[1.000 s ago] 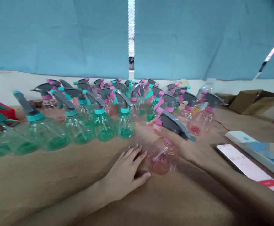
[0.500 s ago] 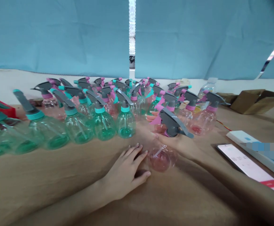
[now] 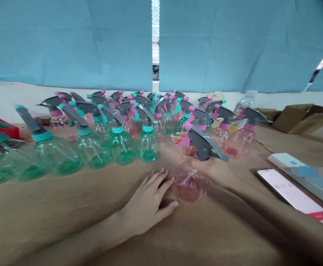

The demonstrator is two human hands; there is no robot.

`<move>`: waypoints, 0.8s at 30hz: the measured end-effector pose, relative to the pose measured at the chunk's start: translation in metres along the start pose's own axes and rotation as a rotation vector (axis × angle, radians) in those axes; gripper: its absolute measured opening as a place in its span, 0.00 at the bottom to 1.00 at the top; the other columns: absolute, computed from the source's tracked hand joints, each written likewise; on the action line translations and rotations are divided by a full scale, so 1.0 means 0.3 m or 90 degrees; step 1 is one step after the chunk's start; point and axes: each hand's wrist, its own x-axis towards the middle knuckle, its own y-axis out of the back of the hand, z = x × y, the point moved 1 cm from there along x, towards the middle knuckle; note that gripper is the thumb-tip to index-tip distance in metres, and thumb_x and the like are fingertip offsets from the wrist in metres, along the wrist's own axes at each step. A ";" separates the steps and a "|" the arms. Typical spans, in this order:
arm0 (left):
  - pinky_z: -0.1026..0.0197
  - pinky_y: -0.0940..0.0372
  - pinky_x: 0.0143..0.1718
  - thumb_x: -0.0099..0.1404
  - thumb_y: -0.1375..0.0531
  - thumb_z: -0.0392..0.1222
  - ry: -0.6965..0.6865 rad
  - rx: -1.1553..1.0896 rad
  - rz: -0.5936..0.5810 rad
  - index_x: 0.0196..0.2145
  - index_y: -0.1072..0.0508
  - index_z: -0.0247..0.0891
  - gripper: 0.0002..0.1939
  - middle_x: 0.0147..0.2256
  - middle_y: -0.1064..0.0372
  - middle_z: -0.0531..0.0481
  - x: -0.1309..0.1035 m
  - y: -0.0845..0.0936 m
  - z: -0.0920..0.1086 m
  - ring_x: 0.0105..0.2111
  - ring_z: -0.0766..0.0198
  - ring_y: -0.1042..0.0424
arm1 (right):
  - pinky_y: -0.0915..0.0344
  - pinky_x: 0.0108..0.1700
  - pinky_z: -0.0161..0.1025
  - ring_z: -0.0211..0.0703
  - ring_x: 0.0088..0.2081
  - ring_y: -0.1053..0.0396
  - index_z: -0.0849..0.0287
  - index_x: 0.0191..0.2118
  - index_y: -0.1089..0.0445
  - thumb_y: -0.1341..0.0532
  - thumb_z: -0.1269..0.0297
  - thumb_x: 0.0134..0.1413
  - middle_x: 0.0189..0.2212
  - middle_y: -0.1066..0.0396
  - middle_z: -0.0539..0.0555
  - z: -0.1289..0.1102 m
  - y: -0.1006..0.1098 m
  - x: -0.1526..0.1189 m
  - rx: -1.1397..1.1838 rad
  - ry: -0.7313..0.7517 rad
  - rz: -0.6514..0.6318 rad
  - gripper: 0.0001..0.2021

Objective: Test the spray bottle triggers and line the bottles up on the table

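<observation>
A clear pink spray bottle with a grey and pink trigger head stands in front of me on the brown tabletop. Around its neck, just under the head, wraps my right hand, its fingertips showing behind the trigger. My left hand lies flat on the table with its fingers apart, left of the pink bottle's base and holding nothing. To the left runs a front row of green spray bottles with turquoise collars. Beyond my right hand stands another pink spray bottle.
Several more pink and green spray bottles crowd behind the front row. A phone and a long white box lie at right. An open cardboard box sits farther back. A red object is at far left, and a blue curtain hangs behind.
Very little differs. My right thumb has shifted slightly at the pink bottle's neck; my left hand and the bottles stay in place.
</observation>
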 end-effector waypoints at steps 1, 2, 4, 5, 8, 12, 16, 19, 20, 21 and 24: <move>0.43 0.48 0.60 0.68 0.50 0.56 0.000 0.000 -0.001 0.60 0.40 0.35 0.30 0.63 0.48 0.40 -0.001 0.001 0.000 0.62 0.49 0.49 | 0.36 0.25 0.36 0.41 0.24 0.36 0.55 0.21 0.38 0.42 0.64 0.40 0.17 0.37 0.47 0.002 -0.001 0.000 0.006 0.002 0.000 0.04; 0.43 0.48 0.60 0.68 0.50 0.56 0.001 -0.001 -0.002 0.60 0.40 0.35 0.30 0.63 0.49 0.40 -0.001 0.002 0.001 0.62 0.49 0.50 | 0.36 0.26 0.37 0.41 0.24 0.35 0.55 0.21 0.38 0.42 0.64 0.40 0.18 0.37 0.47 0.004 -0.003 0.000 0.013 0.003 0.000 0.04; 0.42 0.49 0.60 0.68 0.50 0.56 0.002 -0.003 -0.008 0.60 0.40 0.35 0.30 0.63 0.49 0.40 0.001 0.005 0.002 0.63 0.48 0.50 | 0.35 0.27 0.39 0.42 0.25 0.35 0.54 0.22 0.37 0.42 0.64 0.40 0.18 0.36 0.48 0.009 -0.005 0.000 0.025 0.009 -0.004 0.04; 0.42 0.49 0.60 0.68 0.50 0.56 0.003 -0.004 -0.011 0.60 0.40 0.35 0.30 0.63 0.48 0.40 0.002 0.007 0.003 0.63 0.48 0.50 | 0.35 0.28 0.40 0.42 0.25 0.34 0.54 0.22 0.37 0.42 0.63 0.40 0.19 0.35 0.48 0.011 -0.007 0.000 0.029 0.010 -0.007 0.04; 0.43 0.48 0.60 0.68 0.50 0.56 0.005 -0.008 -0.017 0.60 0.40 0.34 0.30 0.63 0.48 0.40 0.006 0.011 0.006 0.63 0.49 0.50 | 0.35 0.30 0.42 0.45 0.26 0.33 0.54 0.21 0.38 0.42 0.62 0.41 0.18 0.36 0.48 0.015 -0.007 0.000 0.024 0.000 -0.009 0.05; 0.43 0.49 0.60 0.68 0.50 0.57 0.009 -0.011 -0.014 0.60 0.41 0.35 0.30 0.63 0.49 0.40 0.005 0.011 0.006 0.63 0.49 0.51 | 0.36 0.28 0.41 0.44 0.25 0.34 0.54 0.20 0.39 0.41 0.60 0.40 0.18 0.36 0.48 0.010 -0.004 -0.001 -0.002 -0.009 -0.004 0.06; 0.44 0.49 0.60 0.68 0.50 0.57 0.006 -0.008 -0.009 0.60 0.40 0.36 0.30 0.63 0.48 0.40 0.003 0.007 0.005 0.63 0.49 0.50 | 0.36 0.28 0.39 0.43 0.25 0.34 0.54 0.21 0.38 0.41 0.61 0.39 0.19 0.34 0.49 0.002 -0.002 -0.002 -0.008 -0.008 0.005 0.05; 0.44 0.49 0.60 0.68 0.49 0.56 0.004 -0.005 -0.006 0.60 0.40 0.35 0.30 0.63 0.48 0.40 0.004 0.003 0.003 0.63 0.49 0.50 | 0.35 0.28 0.38 0.43 0.25 0.33 0.54 0.22 0.38 0.41 0.60 0.39 0.20 0.32 0.49 0.001 -0.003 -0.002 -0.008 -0.009 0.003 0.05; 0.44 0.49 0.60 0.68 0.49 0.56 0.003 -0.004 -0.006 0.60 0.40 0.35 0.30 0.63 0.48 0.40 0.004 0.002 0.002 0.63 0.49 0.50 | 0.36 0.27 0.38 0.43 0.25 0.33 0.54 0.22 0.38 0.41 0.60 0.39 0.20 0.32 0.49 0.002 -0.003 -0.002 -0.011 -0.011 0.004 0.06; 0.44 0.49 0.60 0.68 0.49 0.56 0.003 -0.003 -0.004 0.60 0.40 0.35 0.29 0.63 0.48 0.40 0.005 0.002 0.001 0.63 0.50 0.50 | 0.36 0.27 0.38 0.43 0.25 0.33 0.54 0.22 0.38 0.41 0.60 0.39 0.20 0.33 0.49 0.004 -0.003 -0.001 -0.016 -0.013 0.008 0.06; 0.44 0.48 0.60 0.68 0.49 0.56 0.004 0.001 0.001 0.60 0.40 0.36 0.29 0.63 0.47 0.40 0.005 0.003 0.000 0.62 0.49 0.49 | 0.36 0.26 0.38 0.43 0.25 0.34 0.54 0.22 0.37 0.41 0.60 0.40 0.19 0.34 0.49 0.008 -0.003 -0.001 -0.038 -0.010 0.016 0.06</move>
